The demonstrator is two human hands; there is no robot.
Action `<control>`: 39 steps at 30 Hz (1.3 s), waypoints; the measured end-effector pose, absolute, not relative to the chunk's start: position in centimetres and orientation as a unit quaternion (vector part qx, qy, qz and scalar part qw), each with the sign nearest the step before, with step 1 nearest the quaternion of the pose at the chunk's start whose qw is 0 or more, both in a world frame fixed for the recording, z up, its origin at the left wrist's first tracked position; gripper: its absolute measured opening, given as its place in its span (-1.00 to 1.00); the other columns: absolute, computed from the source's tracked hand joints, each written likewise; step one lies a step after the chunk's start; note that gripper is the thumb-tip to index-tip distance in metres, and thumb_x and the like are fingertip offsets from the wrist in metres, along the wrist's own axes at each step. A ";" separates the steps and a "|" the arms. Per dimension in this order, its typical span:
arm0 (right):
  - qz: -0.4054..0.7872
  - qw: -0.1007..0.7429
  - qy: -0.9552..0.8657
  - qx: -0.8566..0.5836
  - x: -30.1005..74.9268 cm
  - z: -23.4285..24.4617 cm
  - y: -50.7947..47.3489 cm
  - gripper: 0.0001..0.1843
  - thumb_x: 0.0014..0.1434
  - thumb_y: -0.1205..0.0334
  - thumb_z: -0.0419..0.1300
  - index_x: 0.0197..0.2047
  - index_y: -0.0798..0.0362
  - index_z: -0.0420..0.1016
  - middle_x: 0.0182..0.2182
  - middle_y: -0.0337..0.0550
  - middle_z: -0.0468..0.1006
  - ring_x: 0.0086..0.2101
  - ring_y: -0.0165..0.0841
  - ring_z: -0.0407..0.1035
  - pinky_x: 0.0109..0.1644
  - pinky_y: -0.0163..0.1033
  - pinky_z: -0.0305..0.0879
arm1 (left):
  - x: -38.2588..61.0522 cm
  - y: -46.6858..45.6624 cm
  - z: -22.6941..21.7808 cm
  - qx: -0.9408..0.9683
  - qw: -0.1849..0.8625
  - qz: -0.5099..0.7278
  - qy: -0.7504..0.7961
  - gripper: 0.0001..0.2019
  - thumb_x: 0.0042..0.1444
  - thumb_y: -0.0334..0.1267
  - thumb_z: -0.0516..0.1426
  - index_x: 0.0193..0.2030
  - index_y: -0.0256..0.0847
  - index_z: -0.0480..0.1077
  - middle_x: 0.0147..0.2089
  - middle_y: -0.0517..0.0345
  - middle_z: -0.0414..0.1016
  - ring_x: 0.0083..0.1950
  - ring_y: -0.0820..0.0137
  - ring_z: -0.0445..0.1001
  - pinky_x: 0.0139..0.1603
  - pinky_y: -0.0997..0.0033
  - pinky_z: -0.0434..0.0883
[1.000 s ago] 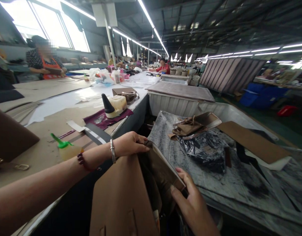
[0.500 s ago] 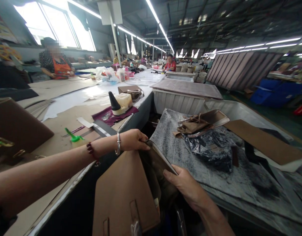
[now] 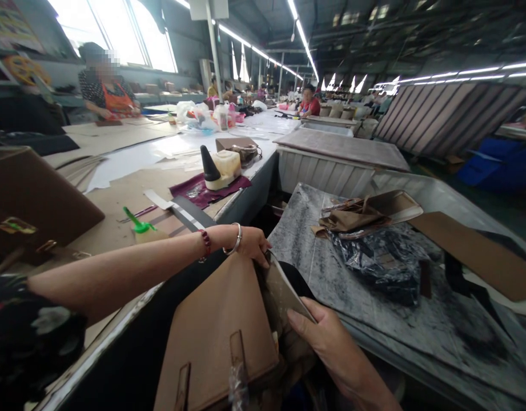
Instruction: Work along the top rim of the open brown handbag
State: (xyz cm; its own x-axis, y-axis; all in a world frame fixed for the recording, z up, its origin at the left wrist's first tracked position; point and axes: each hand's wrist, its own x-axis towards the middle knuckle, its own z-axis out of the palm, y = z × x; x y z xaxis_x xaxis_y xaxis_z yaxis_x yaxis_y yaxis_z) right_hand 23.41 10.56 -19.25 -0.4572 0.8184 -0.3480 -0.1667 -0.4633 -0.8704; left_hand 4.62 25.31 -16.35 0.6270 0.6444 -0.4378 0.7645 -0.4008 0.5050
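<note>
I hold a tan leather bag (image 3: 215,331) with two strap loops on its front, low between the two work tables. My left hand (image 3: 252,245), with a silver bangle and a red bead bracelet on the wrist, grips the bag's upper edge with closed fingers. My right hand (image 3: 320,334) closes on the stiff grey-brown panel (image 3: 284,288) that stands out of the bag's open mouth. The inside of the bag is dark and mostly hidden.
A grey marble-patterned table (image 3: 314,262) to the right carries tan bag pieces (image 3: 361,214), a crumpled dark plastic sheet (image 3: 378,257) and a brown board (image 3: 477,251). The left table holds a green-capped bottle (image 3: 143,228), a glue bottle (image 3: 220,168) on purple cloth and a brown bag (image 3: 35,200). Other people work farther back.
The view has shifted right and down. Both hands keep their grip while the bag has turned slightly, showing more of its front. My right hand has slid up the panel's edge.
</note>
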 end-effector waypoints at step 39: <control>0.607 0.302 -0.588 -0.441 29.8 -11.4 14.1 -0.59 -0.04 0.04 0.22 -0.18 0.16 0.43 -0.41 -0.19 0.49 -0.37 -0.33 0.39 -0.27 -0.27 0.30 | 6.4 21.8 -6.2 0.867 0.279 0.072 0.406 -0.63 -0.09 -0.08 0.08 -0.73 -0.28 0.16 -0.18 0.18 0.42 -0.29 0.46 0.36 -0.28 0.57 0.26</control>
State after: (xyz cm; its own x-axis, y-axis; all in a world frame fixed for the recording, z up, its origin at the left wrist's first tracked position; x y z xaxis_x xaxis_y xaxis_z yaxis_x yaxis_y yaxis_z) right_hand 29.76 14.14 -11.36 -0.4290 0.8853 -0.1795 0.1508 -0.1257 -0.9805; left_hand 6.36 21.82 -6.17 0.6593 0.7449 -0.1025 0.6647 -0.5136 0.5426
